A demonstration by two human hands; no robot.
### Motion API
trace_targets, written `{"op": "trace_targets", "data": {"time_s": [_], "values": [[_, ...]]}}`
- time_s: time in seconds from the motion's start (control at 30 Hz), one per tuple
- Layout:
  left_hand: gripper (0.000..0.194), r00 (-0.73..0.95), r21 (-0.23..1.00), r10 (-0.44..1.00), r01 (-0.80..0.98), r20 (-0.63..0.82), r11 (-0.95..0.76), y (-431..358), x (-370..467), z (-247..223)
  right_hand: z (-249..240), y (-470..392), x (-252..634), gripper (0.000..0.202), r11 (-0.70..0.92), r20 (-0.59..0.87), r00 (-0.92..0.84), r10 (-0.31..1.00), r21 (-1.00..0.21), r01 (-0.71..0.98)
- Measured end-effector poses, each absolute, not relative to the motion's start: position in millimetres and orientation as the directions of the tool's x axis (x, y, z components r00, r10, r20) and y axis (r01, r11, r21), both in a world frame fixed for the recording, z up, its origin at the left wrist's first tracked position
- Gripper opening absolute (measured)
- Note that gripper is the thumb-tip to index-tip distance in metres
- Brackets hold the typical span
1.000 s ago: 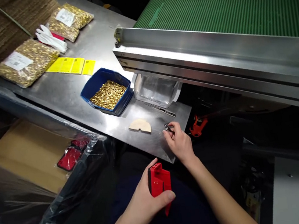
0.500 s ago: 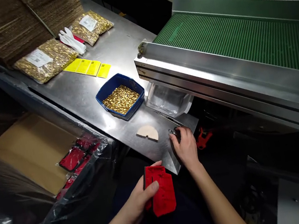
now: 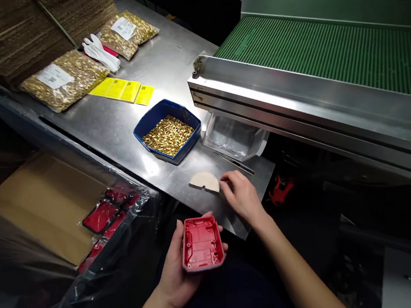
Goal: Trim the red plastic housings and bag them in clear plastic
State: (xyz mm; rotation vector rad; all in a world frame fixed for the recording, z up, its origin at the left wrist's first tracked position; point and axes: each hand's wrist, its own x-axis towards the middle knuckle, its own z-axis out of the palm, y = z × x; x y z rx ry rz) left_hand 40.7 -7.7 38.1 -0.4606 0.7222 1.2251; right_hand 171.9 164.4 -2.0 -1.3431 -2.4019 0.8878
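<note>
My left hand (image 3: 176, 275) holds a red plastic housing (image 3: 202, 243) from below and the side, its hollow inside with ribs and screw posts facing up. My right hand (image 3: 242, 197) is over the table corner, its fingers curled and thumb and forefinger close together; what they pinch, if anything, is hidden. Just left of those fingertips lies a beige half-round piece (image 3: 204, 180) with a small notch. Behind the right hand rests a thin dark metal tool (image 3: 234, 162). Farther back stands a blue bin (image 3: 143, 145) of small brass-coloured parts (image 3: 168, 136).
A clear plastic tray (image 3: 232, 137) sits under the edge of the green conveyor (image 3: 313, 52). At left, a plastic-lined box (image 3: 48, 206) holds red parts (image 3: 101, 216). Bags of brass parts (image 3: 65, 79), white gloves (image 3: 101, 54) and yellow labels (image 3: 120, 90) lie on the metal table (image 3: 111, 136).
The red housing has been turned so its hollow inside faces up, and my left thumb no longer lies across it. My right hand has moved left, away from the thin tool towards the beige piece.
</note>
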Motion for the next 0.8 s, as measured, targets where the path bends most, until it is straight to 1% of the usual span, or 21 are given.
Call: {"op": "trace_targets", "data": {"time_s": [0.03, 0.17, 0.2, 0.23, 0.3, 0.37, 0.4, 0.47, 0.53, 0.6, 0.63, 0.7, 0.8], "values": [[0.071, 0.135, 0.055, 0.642, -0.962, -0.754, 0.266, -6.6, 40.4, 38.2, -4.8, 165.0, 161.1, 0.017, 0.403, -0.092, -0.563, 0.821, -0.606, 0.686], [0.067, 0.09, 0.0, 0.52, -0.985, -0.85, 0.172, -4.9, 39.0, 36.4, -13.3, 167.2, 124.5, 0.044, 0.42, -0.175, -0.605, 0.777, -0.572, 0.704], [0.067, 0.087, -0.012, 0.503, -0.989, -0.86, 0.15, -5.2, 38.4, 35.9, -13.6, 167.4, 120.3, 0.045, 0.41, -0.198, -0.604, 0.772, -0.571, 0.711], [0.066, 0.082, -0.02, 0.49, -0.991, -0.868, 0.131, -5.6, 37.8, 35.7, -12.8, 167.4, 119.1, 0.042, 0.395, -0.22, -0.6, 0.769, -0.574, 0.717], [0.065, 0.078, -0.032, 0.471, -0.994, -0.879, 0.105, -6.2, 36.3, 35.9, -7.4, 165.9, 125.9, 0.03, 0.356, -0.263, -0.598, 0.757, -0.601, 0.715], [0.066, 0.084, -0.046, 0.456, -0.994, -0.886, 0.095, -6.2, 35.2, 36.6, 3.0, 161.9, 143.3, 0.019, 0.309, -0.301, -0.612, 0.731, -0.653, 0.692], [0.067, 0.09, -0.053, 0.447, -0.994, -0.89, 0.095, -5.8, 35.0, 37.0, 9.9, 158.8, 154.5, 0.016, 0.29, -0.317, -0.625, 0.714, -0.678, 0.675], [0.066, 0.115, -0.07, 0.427, -0.99, -0.897, 0.121, -4.2, 35.7, 37.4, 25.1, 150.6, 177.8, 0.018, 0.199, -0.361, -0.664, 0.655, -0.766, 0.612], [0.063, 0.134, -0.073, 0.406, -0.984, -0.904, 0.162, -1.5, 38.2, 37.1, 38.7, 140.7, 196.9, 0.026, 0.005, -0.404, -0.716, 0.569, -0.869, 0.495], [0.058, 0.126, -0.052, 0.396, -0.98, -0.909, 0.193, 2.1, 42.5, 36.7, 46.6, 131.2, 208.4, 0.032, -0.195, -0.425, -0.762, 0.49, -0.905, 0.379], [0.056, 0.114, -0.033, 0.392, -0.978, -0.913, 0.206, 3.9, 45.1, 36.7, 47.8, 127.2, 211.4, 0.032, -0.248, -0.429, -0.774, 0.466, -0.903, 0.351], [0.053, 0.087, 0.01, 0.384, -0.97, -0.919, 0.243, 7.1, 50.1, 37.9, 45.4, 121.2, 214.4, 0.028, -0.256, -0.431, -0.774, 0.463, -0.901, 0.349], [0.054, 0.078, 0.077, 0.41, -0.935, -0.909, 0.348, 9.2, 56.1, 43.8, 36.4, 116.6, 220.2, 0.025, -0.276, -0.413, -0.723, 0.553, -0.91, 0.309]]}}
